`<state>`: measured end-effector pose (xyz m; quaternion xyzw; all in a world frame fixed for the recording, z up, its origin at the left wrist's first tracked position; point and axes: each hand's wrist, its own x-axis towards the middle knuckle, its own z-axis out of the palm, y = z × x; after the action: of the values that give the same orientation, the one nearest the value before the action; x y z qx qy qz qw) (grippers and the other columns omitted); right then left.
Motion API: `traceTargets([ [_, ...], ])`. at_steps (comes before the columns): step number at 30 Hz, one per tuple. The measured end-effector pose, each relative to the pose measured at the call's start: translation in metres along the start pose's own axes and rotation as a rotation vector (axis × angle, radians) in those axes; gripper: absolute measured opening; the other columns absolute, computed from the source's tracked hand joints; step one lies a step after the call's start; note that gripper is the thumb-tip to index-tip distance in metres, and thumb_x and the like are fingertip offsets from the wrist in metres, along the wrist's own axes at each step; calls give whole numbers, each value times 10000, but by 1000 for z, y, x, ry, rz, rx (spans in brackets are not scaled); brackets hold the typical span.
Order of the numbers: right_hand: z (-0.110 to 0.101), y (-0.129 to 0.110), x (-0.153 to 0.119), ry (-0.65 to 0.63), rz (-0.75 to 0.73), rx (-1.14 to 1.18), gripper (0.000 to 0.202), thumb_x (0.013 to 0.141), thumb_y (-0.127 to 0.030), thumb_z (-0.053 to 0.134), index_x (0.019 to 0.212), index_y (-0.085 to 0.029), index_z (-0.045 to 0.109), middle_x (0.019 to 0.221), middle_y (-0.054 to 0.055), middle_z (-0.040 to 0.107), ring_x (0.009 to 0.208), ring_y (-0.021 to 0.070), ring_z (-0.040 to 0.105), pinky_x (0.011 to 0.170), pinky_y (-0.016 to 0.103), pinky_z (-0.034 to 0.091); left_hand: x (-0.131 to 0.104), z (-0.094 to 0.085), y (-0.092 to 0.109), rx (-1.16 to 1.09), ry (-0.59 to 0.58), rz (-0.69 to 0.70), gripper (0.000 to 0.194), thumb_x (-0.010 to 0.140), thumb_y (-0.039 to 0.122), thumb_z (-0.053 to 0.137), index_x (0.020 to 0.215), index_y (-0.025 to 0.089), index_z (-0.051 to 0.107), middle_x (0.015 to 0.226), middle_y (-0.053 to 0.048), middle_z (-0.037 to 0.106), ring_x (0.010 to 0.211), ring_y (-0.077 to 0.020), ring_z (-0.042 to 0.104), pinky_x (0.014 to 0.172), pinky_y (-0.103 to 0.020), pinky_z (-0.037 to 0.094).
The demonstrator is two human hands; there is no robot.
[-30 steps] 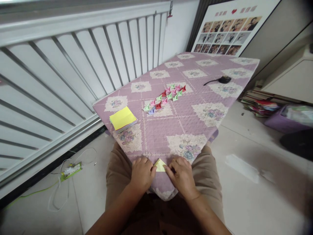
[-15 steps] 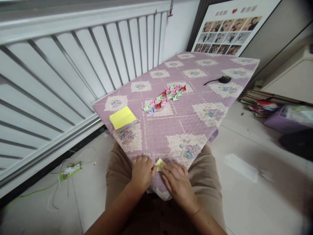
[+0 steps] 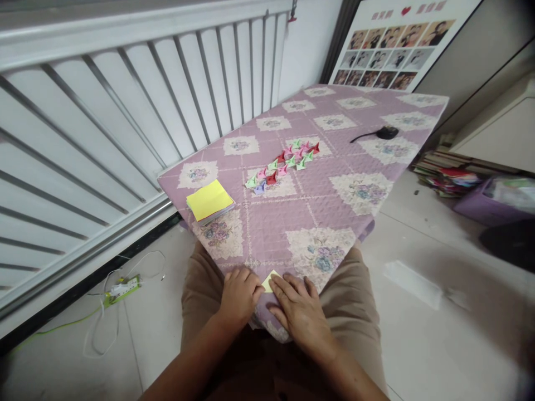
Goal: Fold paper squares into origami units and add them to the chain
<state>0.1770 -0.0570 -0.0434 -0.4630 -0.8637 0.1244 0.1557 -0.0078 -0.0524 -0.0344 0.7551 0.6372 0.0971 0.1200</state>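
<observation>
A small folded piece of pale yellow paper (image 3: 271, 277) lies on the near corner of the cloth-covered table. My left hand (image 3: 239, 295) is curled, its thumb and fingers closed at the paper's left edge. Stretched fingers of my right hand (image 3: 298, 306) lie flat over the paper's right part and hide some of it. Farther left sits a stack of square paper sheets (image 3: 210, 201) with a yellow one on top. Several small folded paper figures (image 3: 282, 169) in green, pink, red and purple stand in rows beyond my hands.
A purple floral tablecloth (image 3: 276, 234) covers the table. A black object with a short cord (image 3: 387, 132) lies toward its far right. A white radiator (image 3: 137, 106) borders the left side. On the floor are a power strip (image 3: 123, 289) and a purple bin (image 3: 480, 207).
My right hand has shifted slightly left and its fingers now reach farther onto the yellow paper. My left hand has moved a little left, still at the paper's edge.
</observation>
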Motion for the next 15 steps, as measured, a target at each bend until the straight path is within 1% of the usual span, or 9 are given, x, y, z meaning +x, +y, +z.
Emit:
traceTargets([
  [3,0,-1,2,-17,11,-22,440,893,-394,545,1312,-262,519,1358,47,544,1186,287,464,1024,510,200,-2,2,-2,-13,32,57,89,888,267,568,873,228,646,923,-18,617,895,-198,526,794,-352,344],
  [6,-1,1,4,-27,12,-33,443,901,-371,534,1327,-253,504,1378,50,524,1194,280,452,1014,492,216,-4,5,-3,-4,27,147,143,902,244,545,979,259,665,1021,-23,632,917,-206,524,799,-358,350],
  [8,-4,5,7,-43,4,-19,438,894,-349,551,1322,-263,510,1377,41,525,1197,269,449,996,463,246,-4,5,-4,5,14,188,172,908,236,533,1011,268,667,1052,-25,636,923,-211,522,808,-364,354],
  [11,-10,12,13,-73,-13,28,411,868,-312,592,1276,-281,553,1343,32,556,1176,251,466,965,426,282,-4,3,-5,-32,4,194,167,896,236,552,1018,258,664,1065,-25,635,939,-209,517,834,-365,361],
  [15,-16,17,21,-87,-30,103,383,842,-242,620,1221,-292,595,1280,30,601,1134,233,494,940,409,291,-3,-1,-7,-112,-9,201,181,839,275,631,1016,243,650,1078,-15,622,963,-210,511,849,-360,365],
])
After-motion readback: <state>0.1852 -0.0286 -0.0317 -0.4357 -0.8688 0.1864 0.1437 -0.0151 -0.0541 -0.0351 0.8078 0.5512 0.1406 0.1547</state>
